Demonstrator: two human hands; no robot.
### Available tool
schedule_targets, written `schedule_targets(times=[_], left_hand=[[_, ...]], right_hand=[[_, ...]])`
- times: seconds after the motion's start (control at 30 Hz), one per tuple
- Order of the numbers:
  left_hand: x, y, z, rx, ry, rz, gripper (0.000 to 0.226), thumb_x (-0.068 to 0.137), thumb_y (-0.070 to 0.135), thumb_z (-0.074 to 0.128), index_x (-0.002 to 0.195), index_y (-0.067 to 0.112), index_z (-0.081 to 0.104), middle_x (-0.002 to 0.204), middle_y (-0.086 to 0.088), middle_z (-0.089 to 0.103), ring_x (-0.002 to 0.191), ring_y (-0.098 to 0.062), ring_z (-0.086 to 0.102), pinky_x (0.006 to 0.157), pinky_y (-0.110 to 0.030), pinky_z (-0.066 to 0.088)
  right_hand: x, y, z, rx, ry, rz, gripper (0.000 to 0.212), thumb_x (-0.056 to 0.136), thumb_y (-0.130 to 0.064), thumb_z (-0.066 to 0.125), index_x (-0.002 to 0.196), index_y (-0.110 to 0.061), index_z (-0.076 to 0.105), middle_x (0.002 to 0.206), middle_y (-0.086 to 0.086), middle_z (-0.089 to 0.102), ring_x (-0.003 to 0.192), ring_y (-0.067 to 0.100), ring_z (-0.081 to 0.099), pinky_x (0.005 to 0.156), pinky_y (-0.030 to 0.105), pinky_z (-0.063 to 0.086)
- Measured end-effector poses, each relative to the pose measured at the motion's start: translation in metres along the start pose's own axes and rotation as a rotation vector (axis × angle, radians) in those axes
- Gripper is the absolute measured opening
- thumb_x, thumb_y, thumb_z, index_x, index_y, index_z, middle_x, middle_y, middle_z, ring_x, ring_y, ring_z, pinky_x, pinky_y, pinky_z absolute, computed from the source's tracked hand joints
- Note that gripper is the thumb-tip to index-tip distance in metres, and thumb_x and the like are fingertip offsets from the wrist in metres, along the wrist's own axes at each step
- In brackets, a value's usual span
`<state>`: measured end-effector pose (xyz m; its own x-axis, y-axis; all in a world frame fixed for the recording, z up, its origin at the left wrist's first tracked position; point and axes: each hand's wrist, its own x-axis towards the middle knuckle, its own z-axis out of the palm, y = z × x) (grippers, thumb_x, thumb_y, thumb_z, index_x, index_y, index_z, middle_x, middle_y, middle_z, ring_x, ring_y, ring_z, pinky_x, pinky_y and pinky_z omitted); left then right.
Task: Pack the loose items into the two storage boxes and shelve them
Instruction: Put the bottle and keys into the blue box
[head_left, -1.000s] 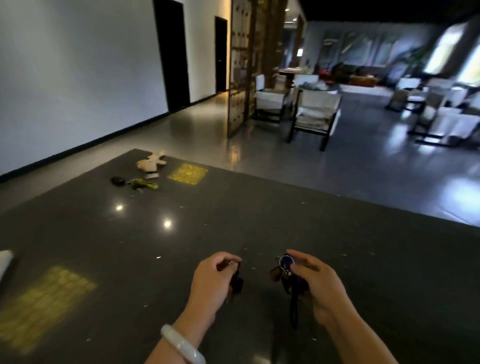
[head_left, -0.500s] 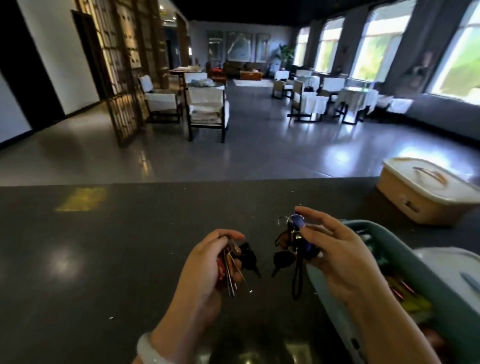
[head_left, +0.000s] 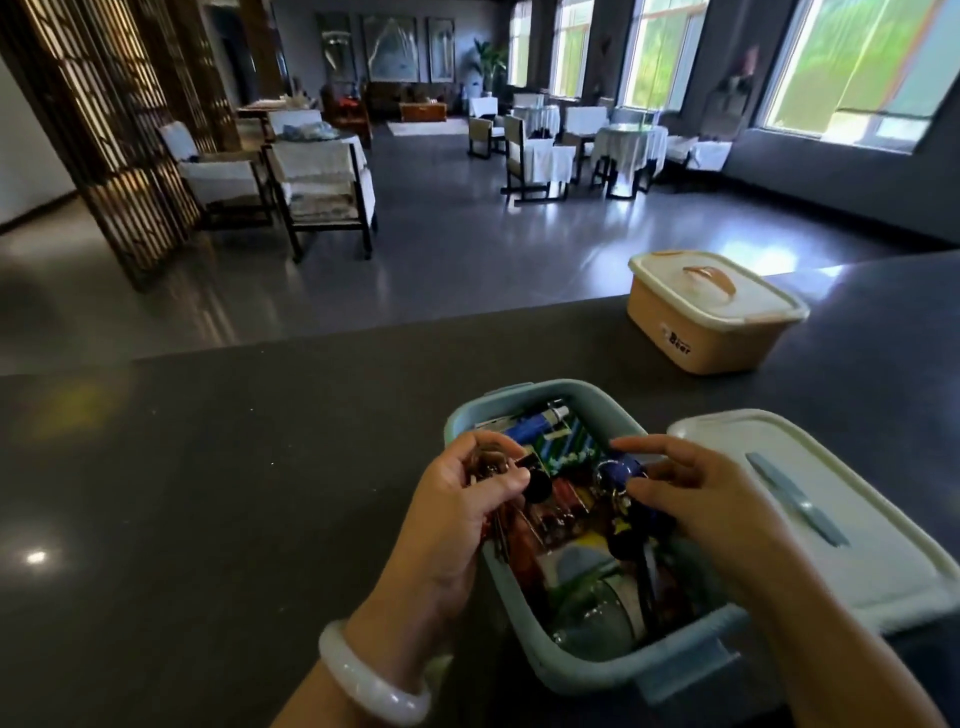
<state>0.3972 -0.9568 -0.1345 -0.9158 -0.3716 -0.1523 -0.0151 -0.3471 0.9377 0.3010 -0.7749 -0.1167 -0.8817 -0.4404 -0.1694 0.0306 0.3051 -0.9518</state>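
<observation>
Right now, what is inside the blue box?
The blue box holds a blue tube, colourful packets and something clear and rounded. Both hands, each holding keys over it, cover the middle; the bottom is hidden.

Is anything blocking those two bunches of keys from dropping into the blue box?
Nothing visible does. Both hands hold the keys over the open blue box; its lid lies off to the right.
</observation>
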Motion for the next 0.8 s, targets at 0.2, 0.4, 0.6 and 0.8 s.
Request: schedule_targets(times=[0.2, 0.4, 0.6, 0.8], left_hand=[[0.004, -0.02, 0.001, -0.009, 0.0, -0.034, 0.018, 0.082, -0.001, 0.063, 0.084, 0.016, 0.067, 0.097, -0.011, 0.061, 0.077, -0.018, 0.057, 0.059, -0.026, 0.049], [0.007, -0.035, -0.001, -0.028, 0.004, -0.037, 0.018, 0.085, -0.004, 0.06, 0.089, 0.012, 0.066, 0.084, -0.005, 0.062, 0.07, -0.015, 0.055, 0.055, -0.026, 0.047], [0.006, -0.039, -0.003, -0.068, 0.002, -0.007, 0.019, 0.085, -0.006, 0.059, 0.09, 0.011, 0.066, 0.078, -0.004, 0.061, 0.066, -0.013, 0.055, 0.054, -0.026, 0.046], [0.008, -0.042, -0.003, -0.066, 0.014, 0.003, 0.019, 0.085, -0.006, 0.06, 0.092, 0.01, 0.067, 0.08, -0.004, 0.063, 0.067, -0.014, 0.056, 0.054, -0.026, 0.047]], right_hand=[[-0.004, 0.039, 0.01, -0.046, -0.02, 0.117, 0.011, 0.084, -0.021, 0.07, 0.085, -0.032, 0.073, 0.083, 0.004, 0.073, 0.079, 0.023, 0.07, 0.074, 0.046, 0.059], [0.004, 0.054, 0.005, 0.021, -0.24, 0.212, 0.012, 0.087, -0.005, 0.065, 0.088, -0.013, 0.074, 0.096, 0.016, 0.068, 0.086, 0.025, 0.069, 0.07, 0.036, 0.059], [0.013, 0.061, 0.005, -0.538, -0.418, 0.028, 0.036, 0.08, -0.01, 0.074, 0.104, -0.035, 0.067, 0.098, -0.012, 0.068, 0.088, 0.002, 0.066, 0.077, 0.021, 0.055], [0.024, 0.066, 0.021, -0.7, -0.434, -0.062, 0.041, 0.073, -0.023, 0.08, 0.104, -0.047, 0.065, 0.105, -0.019, 0.062, 0.091, -0.001, 0.059, 0.079, 0.018, 0.052]])
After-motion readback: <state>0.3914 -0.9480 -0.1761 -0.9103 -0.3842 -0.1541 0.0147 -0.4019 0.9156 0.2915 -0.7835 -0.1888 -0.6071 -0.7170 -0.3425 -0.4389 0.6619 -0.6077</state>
